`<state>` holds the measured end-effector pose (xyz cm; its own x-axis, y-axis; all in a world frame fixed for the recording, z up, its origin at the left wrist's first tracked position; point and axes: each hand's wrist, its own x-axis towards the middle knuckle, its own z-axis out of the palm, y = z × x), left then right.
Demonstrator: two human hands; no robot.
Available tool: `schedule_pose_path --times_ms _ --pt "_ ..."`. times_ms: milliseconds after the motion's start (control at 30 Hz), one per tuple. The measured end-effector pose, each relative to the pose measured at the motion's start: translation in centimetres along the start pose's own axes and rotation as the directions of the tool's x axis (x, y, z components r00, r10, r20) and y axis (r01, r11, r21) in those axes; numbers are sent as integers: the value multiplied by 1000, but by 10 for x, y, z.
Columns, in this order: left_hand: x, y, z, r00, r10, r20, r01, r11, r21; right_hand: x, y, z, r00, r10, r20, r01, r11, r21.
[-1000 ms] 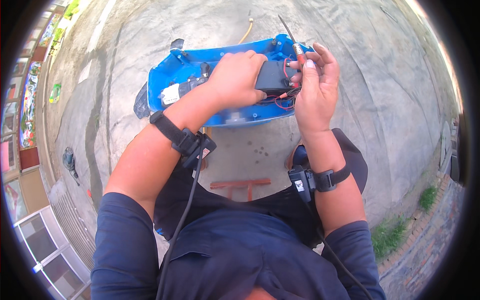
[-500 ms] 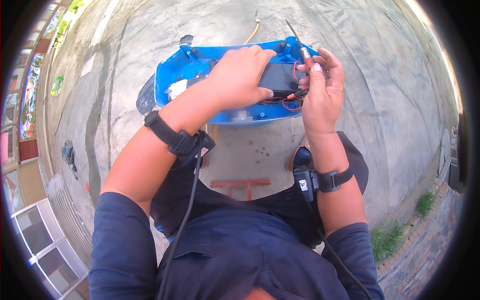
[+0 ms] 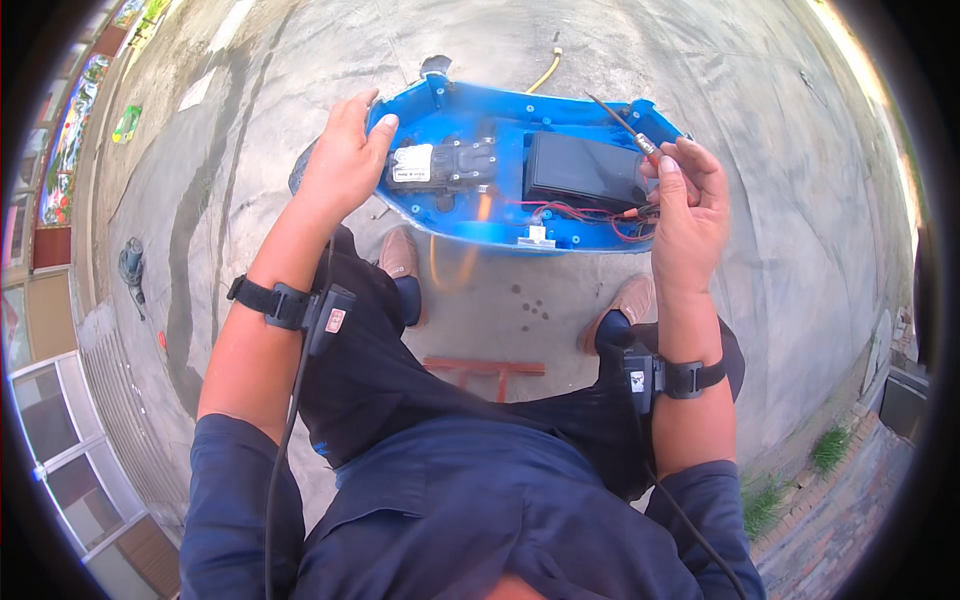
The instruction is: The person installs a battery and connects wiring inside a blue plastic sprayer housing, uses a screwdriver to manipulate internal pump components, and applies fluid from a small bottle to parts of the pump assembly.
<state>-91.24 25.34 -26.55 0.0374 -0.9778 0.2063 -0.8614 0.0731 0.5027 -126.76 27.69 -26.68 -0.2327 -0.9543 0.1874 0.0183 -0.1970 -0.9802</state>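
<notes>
On the head feed, the only view I have, I see a shallow blue plastic shell (image 3: 510, 112) in front of the person's knees, its open side facing up at me. The bare left hand (image 3: 345, 160) is at its left end, thumb parted from the fingers; the palm side is turned from me, so I cannot tell whether they close on the rim. The bare right hand (image 3: 692, 222) is by the shell's right end, thumb and fingers pinching a thin-shafted screwdriver with a red handle and silver collar (image 3: 643, 143). Its shaft slants up and left over the shell; most of the handle is hidden from me by the fingers.

Inside the shell I make out a black rectangular box (image 3: 585, 165) on the right, its right end partly behind the hand, and a dark ribbed motor-like unit (image 3: 465, 166) on the left, bearing a white label. Thin red and black wires (image 3: 575, 212) bunch below the box, too tangled for me to trace. An orange streak (image 3: 484, 207) below the dark unit is too blurred to identify.
</notes>
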Motion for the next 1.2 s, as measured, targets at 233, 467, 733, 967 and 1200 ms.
schedule_pose_path --times_ms 233,467,733,967,1200 --pt "-1 -10 16 983 -174 67 186 938 -292 0 -19 4 996 -91 -8 91 995 -41" --pt "-2 -9 20 983 -181 12 174 925 -339 0 -76 32 936 -279 215 274 960 56" --pt "-2 -10 22 992 -126 -10 117 942 -316 3 -71 80 744 -462 483 533 846 -10" --pt "-1 -11 23 994 -105 -26 90 942 -324 3 -53 95 708 -429 560 580 806 -116" --pt "-2 -13 22 996 -83 -35 68 951 -300 4 -46 100 694 -428 580 613 773 -164"
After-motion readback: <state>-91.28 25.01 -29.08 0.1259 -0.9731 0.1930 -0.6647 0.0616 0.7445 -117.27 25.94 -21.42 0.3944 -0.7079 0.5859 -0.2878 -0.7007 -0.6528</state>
